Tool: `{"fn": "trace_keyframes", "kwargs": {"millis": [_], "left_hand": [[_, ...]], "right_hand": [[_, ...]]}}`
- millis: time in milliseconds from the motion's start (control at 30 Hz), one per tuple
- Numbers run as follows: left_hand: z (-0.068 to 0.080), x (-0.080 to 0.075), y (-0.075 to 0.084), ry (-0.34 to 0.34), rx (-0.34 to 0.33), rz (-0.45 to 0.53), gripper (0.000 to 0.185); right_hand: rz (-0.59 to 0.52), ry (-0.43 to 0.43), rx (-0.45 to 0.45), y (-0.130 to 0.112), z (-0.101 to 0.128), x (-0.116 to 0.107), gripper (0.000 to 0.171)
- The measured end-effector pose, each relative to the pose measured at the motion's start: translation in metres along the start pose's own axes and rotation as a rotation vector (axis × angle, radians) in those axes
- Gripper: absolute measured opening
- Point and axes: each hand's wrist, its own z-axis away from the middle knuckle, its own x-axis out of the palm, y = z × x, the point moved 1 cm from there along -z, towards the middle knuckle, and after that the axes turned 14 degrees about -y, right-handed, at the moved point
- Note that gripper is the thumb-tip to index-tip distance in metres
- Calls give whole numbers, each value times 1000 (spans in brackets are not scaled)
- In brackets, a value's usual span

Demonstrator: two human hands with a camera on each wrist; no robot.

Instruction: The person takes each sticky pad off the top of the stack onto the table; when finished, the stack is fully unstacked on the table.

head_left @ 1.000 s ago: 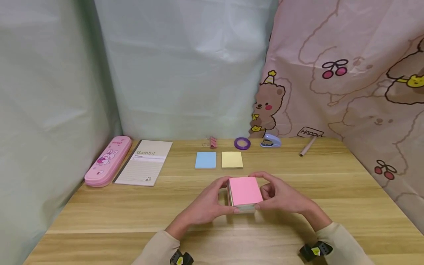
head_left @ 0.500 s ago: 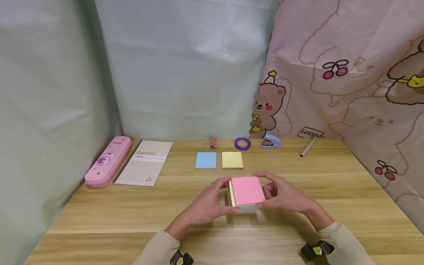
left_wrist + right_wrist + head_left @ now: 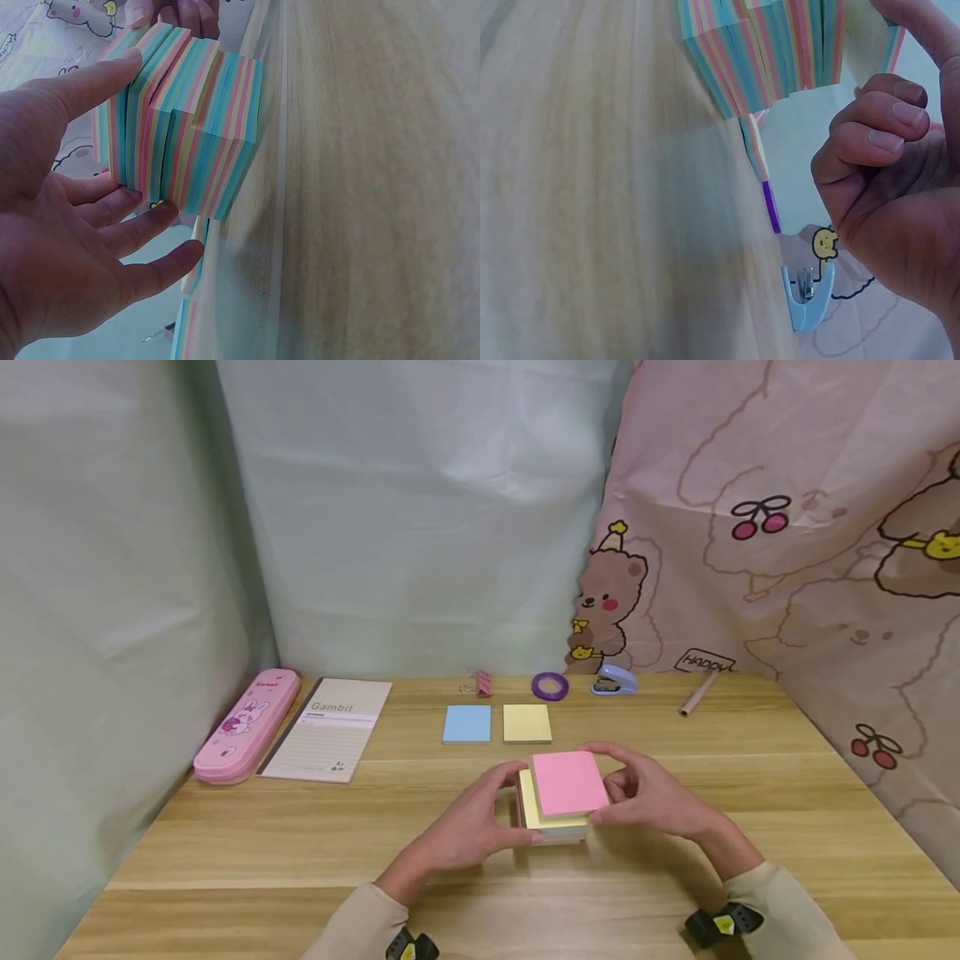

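In the head view a stack of sticky note pads (image 3: 551, 832) is at the middle front of the wooden table. My left hand (image 3: 471, 820) grips the stack from its left side, thumb on the near face and fingers behind. A pink-topped sticky note pad (image 3: 570, 783) is pinched at its right edge by the thumb and index finger of my right hand (image 3: 654, 795). This pad sits shifted right over the stack, baring a strip of yellow pad (image 3: 528, 795) below. Striped, uneven pad edges (image 3: 199, 127) show in the left wrist view. The right hand's other fingers (image 3: 885, 142) are curled.
Behind the stack lie a blue sticky pad (image 3: 467, 724) and a yellow one (image 3: 527, 724). Farther back are a pink binder clip (image 3: 483, 683), purple tape roll (image 3: 550, 687), light-blue stapler (image 3: 615, 681) and pen (image 3: 698, 694). A notebook (image 3: 330, 727) and pink pencil case (image 3: 247, 725) lie left.
My right hand has moved right and slightly away, carrying the pink-topped pad off its place flush on the stack. The yellow pad beneath has come into view. My left hand stays put.
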Motion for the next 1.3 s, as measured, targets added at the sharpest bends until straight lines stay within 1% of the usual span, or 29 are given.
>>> {"fn": "trace_keyframes", "kwargs": {"millis": [167,300,467,600,700,867,967,1133,1233,1300], "left_hand": [[2,0,0,5,1,0,94],[3,0,0,7,-4,4,95],[3,0,0,13,4,-2,96],[4,1,0,16,7,-12,96],[4,1,0,17,2,-18,97],[3,0,0,20,-8,-26,96],[3,0,0,16,-9,-26,96],[3,1,0,14,-6,-23,97],[2,1,0,13,-7,-27,98],[2,1,0,11,-7,-30,98]], "right_hand": [[6,11,-4,-2,0,-3,90],[13,33,-12,-2,-1,-8,87],[20,60,12,-5,-3,-27,90],[-24,53,68,-3,-7,-49,91],[-68,46,101,3,-10,-64,91],[-76,39,176,17,-20,-81,93],[-43,37,223,25,-26,-86,95],[80,70,318,33,-37,-89,100],[99,60,363,36,-43,-89,101],[81,46,381,37,-45,-89,102]]}}
